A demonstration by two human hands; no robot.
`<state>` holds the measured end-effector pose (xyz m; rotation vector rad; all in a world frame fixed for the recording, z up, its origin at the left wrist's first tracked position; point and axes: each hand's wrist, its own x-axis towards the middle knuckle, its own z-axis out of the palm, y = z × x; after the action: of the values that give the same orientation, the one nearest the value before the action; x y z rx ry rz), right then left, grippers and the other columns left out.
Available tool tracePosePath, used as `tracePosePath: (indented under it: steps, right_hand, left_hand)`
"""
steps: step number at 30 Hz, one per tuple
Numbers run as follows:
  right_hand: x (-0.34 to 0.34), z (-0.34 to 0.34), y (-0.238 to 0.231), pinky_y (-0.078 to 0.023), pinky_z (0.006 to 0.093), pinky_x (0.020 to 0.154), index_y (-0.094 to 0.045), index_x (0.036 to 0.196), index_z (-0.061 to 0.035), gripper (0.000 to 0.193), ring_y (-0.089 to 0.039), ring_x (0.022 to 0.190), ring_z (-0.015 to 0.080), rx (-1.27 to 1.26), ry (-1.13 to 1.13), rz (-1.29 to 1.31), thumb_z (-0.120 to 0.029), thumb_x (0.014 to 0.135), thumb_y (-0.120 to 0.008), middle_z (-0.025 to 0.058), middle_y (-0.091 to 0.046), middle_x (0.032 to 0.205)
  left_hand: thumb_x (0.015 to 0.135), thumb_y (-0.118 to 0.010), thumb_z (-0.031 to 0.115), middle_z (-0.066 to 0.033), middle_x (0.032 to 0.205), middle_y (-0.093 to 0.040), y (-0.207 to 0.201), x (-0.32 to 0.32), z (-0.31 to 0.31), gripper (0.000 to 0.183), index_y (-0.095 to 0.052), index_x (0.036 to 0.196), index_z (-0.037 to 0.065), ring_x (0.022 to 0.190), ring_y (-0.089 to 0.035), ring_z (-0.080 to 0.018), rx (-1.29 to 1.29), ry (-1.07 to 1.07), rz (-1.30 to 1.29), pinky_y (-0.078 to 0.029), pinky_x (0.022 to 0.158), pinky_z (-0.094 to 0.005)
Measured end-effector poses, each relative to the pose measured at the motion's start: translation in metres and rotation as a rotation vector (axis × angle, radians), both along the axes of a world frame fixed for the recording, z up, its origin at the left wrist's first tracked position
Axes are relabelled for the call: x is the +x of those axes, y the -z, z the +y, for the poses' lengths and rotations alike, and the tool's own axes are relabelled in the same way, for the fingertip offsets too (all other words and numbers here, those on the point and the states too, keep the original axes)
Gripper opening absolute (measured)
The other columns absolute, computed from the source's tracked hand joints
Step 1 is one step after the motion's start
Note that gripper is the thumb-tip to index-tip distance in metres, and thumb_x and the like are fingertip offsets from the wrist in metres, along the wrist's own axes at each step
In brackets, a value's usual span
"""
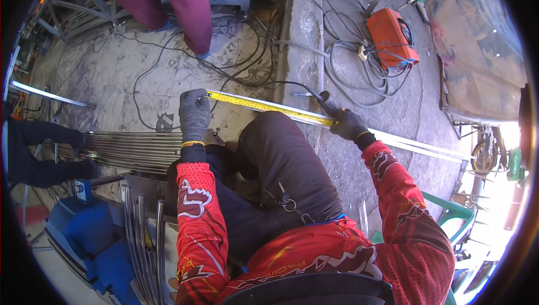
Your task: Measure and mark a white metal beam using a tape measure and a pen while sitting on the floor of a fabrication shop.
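A yellow tape measure blade [264, 104] is stretched along a long shiny metal tube [393, 140] above my knees. My left hand [194, 113], in a grey glove, closes on the blade's end at the tube's left end. My right hand [349, 125], gloved too, is closed around the other end of the tape; the tape's case is hidden by the fingers. The tube passes by this hand and runs on to the right. Just beyond my right hand lies a black ribbed tool handle [330, 103] with a cable; whether the hand touches it I cannot tell.
Many metal tubes [135, 150] lie side by side at left, near a person's dark-clothed legs [42, 136]. A blue machine [90, 226] stands front left, beside upright tubes [147, 243]. Another person's maroon trousers [182, 2] show ahead. Cables lead toward an orange-red box [391, 40].
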<state>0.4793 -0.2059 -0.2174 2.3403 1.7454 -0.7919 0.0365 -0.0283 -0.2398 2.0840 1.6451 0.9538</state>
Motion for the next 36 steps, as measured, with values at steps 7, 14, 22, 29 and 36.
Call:
tracePosePath:
  steps: [7, 14, 22, 29, 36]
  right_hand:
    - [0.000, -0.002, 0.000, -0.054, 0.0473, 0.092, -0.067, 0.126, -0.0146, 0.053, -0.068, 0.103, 0.0391, 0.010, 0.018, -0.008, -0.035, 0.077, -0.072, 0.0213, -0.071, 0.111]
    - [0.000, -0.003, -0.003, -0.054, 0.0467, 0.093, -0.067, 0.128, -0.0164, 0.053, -0.068, 0.104, 0.0389, 0.002, 0.032, 0.006, -0.035, 0.078, -0.072, 0.0212, -0.071, 0.112]
    - [0.000, -0.001, -0.001, -0.054, 0.0466, 0.093, -0.067, 0.129, -0.0179, 0.054, -0.069, 0.103, 0.0390, -0.006, 0.021, -0.008, -0.035, 0.078, -0.072, 0.0210, -0.071, 0.111]
    - [0.002, -0.003, -0.001, -0.054, 0.0465, 0.093, -0.067, 0.129, -0.0186, 0.055, -0.069, 0.103, 0.0386, -0.019, 0.029, -0.006, -0.035, 0.077, -0.072, 0.0208, -0.071, 0.111]
    - [-0.003, 0.000, -0.004, -0.054, 0.0464, 0.093, -0.067, 0.128, -0.0172, 0.054, -0.069, 0.102, 0.0384, -0.027, 0.029, 0.004, -0.034, 0.077, -0.073, 0.0209, -0.071, 0.111]
  left_hand:
    - [0.086, -0.067, 0.010, -0.0173, 0.107, -0.064, -0.002, 0.005, 0.000, 0.027, -0.067, 0.113, 0.009, 0.092, -0.067, -0.0348, -0.049, -0.017, -0.085, -0.054, 0.080, -0.0432]
    - [0.088, -0.067, 0.010, -0.0176, 0.105, -0.066, -0.005, 0.016, -0.002, 0.027, -0.067, 0.114, 0.006, 0.093, -0.067, -0.0336, -0.033, -0.083, -0.225, -0.054, 0.082, -0.0428]
    - [0.089, -0.065, 0.008, -0.0170, 0.104, -0.066, -0.004, 0.008, 0.002, 0.029, -0.065, 0.117, 0.006, 0.091, -0.068, -0.0330, 0.071, -0.001, -0.170, -0.055, 0.080, -0.0412]
    - [0.087, -0.063, 0.005, -0.0161, 0.106, -0.063, -0.014, 0.016, -0.002, 0.023, -0.067, 0.110, 0.006, 0.091, -0.067, -0.0327, -0.043, -0.159, -0.207, -0.054, 0.081, -0.0413]
    - [0.085, -0.062, 0.003, -0.0172, 0.106, -0.063, 0.001, 0.005, 0.000, 0.021, -0.068, 0.104, 0.006, 0.096, -0.065, -0.0366, 0.027, 0.025, -0.093, -0.053, 0.086, -0.0444]
